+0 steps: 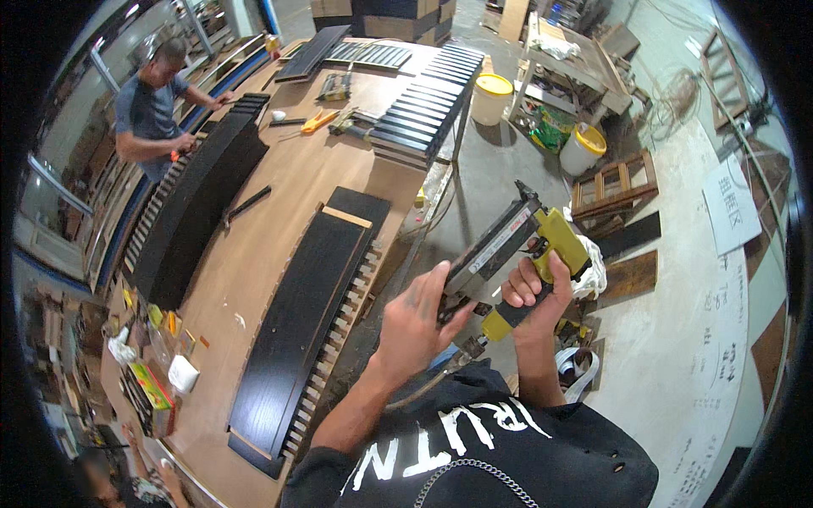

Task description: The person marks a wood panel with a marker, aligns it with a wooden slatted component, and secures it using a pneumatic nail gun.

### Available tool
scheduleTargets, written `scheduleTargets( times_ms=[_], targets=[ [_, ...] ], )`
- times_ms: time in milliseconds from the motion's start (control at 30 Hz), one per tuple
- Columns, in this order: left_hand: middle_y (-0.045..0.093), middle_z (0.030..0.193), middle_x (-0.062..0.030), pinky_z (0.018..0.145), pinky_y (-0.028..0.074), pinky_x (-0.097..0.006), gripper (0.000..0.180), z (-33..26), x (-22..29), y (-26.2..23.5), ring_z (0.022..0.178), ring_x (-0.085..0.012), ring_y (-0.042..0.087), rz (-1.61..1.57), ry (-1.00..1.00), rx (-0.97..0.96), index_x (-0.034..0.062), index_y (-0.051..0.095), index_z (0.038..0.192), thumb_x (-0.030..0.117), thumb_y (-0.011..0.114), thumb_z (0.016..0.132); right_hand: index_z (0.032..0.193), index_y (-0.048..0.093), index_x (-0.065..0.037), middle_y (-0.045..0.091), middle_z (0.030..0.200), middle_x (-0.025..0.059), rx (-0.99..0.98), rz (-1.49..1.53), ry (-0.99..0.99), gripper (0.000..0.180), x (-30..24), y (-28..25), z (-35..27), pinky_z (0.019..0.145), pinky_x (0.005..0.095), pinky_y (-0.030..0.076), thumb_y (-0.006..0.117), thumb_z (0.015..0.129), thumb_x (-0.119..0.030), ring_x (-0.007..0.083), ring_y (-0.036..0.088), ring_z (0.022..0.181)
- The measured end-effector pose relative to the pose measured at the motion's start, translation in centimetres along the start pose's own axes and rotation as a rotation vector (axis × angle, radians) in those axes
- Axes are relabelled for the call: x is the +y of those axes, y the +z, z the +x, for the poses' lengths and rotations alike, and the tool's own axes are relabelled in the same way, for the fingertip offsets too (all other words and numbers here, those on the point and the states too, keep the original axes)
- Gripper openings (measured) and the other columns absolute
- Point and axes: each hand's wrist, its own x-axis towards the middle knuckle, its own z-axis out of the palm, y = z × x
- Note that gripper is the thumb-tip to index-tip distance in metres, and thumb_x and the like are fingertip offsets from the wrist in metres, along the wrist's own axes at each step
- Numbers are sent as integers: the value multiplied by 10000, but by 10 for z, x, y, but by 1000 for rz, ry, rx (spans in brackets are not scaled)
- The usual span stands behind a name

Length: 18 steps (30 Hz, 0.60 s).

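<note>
Head view: we hold a yellow-and-black pneumatic nailer in front of the chest, out past the near edge of the wooden worktable. The relation that counts, we judge, is how the tool's long magazine lies between our hands: it slants from the lower left up to the upper right, its nose aimed up and away from us, its rear end toward our left.

Our right hand is wrapped around the grip on the tool's right side; we cannot tell whether a finger rests on the trigger. Our left hand grasps the magazine's rear end, fingers along its upper side and thumb below, though the palm side is hidden. So the nailer lies to the right of our left hand, with the nose nearer our right. An air-hose fitting hangs below the grip, between our wrists.

To the left of both hands, and nearer our left, a black slatted panel lies along the table's edge, apart from the nailer, its long axis also slanting from lower left to upper right.
</note>
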Motion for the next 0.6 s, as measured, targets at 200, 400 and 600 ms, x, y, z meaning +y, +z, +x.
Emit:
scheduleTargets(
  times_ms=[200,400,600],
  targets=[
    [652,986,-177,630,551,-376,704,-1,18,-7,777,-279,672,45,57,-124,-31,498,1264,195,842,693,1005,563,-26,376,534,-47,-3,123,-133,348,-50,-46,19,381,206,373,449,989,-354,35,359,381],
    [665,778,-141,555,532,-300,555,41,37,20,652,-233,666,-101,60,-76,-58,620,1090,284,838,712,951,571,-35,393,550,-47,-188,392,-35,413,-90,-75,54,410,231,385,448,983,-428,50,370,401],
    [667,751,-137,526,520,-289,551,102,56,70,604,-212,652,-288,69,-24,-57,655,999,398,817,732,1139,559,30,381,505,-54,-306,620,-22,518,-126,-105,99,363,202,361,430,985,-447,33,346,349]
  ],
)
